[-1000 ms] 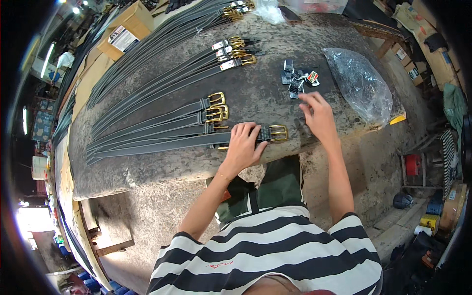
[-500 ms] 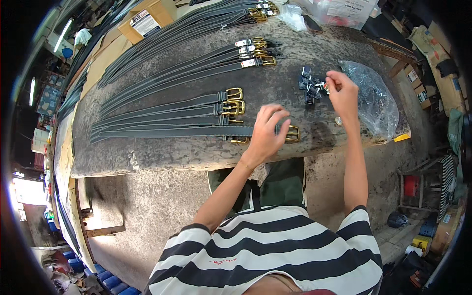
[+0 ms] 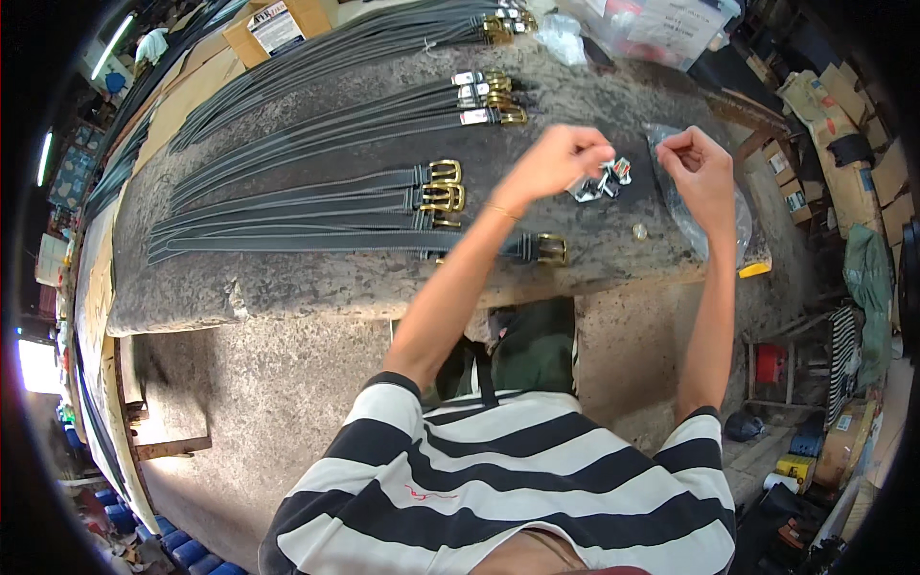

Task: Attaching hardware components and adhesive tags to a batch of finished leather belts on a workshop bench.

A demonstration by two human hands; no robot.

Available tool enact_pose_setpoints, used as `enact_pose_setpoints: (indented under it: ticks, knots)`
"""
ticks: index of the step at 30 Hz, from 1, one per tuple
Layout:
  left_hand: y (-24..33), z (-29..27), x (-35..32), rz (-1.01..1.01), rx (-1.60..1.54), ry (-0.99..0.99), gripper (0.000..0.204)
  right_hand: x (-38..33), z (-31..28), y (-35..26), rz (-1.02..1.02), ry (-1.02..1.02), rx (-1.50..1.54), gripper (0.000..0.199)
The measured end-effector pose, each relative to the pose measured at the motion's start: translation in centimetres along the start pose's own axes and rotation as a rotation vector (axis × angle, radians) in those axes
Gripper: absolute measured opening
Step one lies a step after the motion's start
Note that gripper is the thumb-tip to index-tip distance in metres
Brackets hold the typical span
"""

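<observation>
My left hand is over a small pile of black-and-white tags, its fingers curled together and slightly blurred. Whatever it pinches is hidden. To the right, my right hand hovers over a clear plastic bag, thumb and fingertips pressed together; anything between them is too small to make out. Below my left forearm lies a grey belt with light edge stitching, its brass buckle pointing right. More such belts lie side by side behind it.
Farther back are belts with white tags near their buckles and another large bundle. A small round metal piece rests on the worn table. A cardboard box and a clear plastic bin stand at the far side.
My left hand has left the front belt's buckle and moved right and away from me to the tag pile. My right hand has drawn off the pile to the right.
</observation>
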State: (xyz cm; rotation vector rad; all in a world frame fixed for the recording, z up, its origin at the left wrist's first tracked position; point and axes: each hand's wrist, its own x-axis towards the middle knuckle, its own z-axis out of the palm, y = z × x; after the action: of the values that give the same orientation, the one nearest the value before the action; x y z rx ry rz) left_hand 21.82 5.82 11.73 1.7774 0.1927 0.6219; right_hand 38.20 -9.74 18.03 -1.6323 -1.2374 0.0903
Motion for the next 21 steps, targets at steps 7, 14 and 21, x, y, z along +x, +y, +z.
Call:
enact_pose_setpoints:
  ticks: [7,14,21]
  knots:
    - [-0.1,-8.0,-9.5,0.247,0.740,-0.158,0.010,-7.1,12.2,1.5,-0.295,-0.511,-0.263,0.018]
    - [-2.6,-11.5,-15.6,-0.064,0.959,-0.174,0.012,-11.0,19.5,1.9,-0.338,-0.472,-0.438,0.011]
    - [-3.6,-6.8,-15.9,0.090,1.052,-0.161,0.014,-13.3,17.4,1.8,-0.080,-0.318,-0.508,0.018]
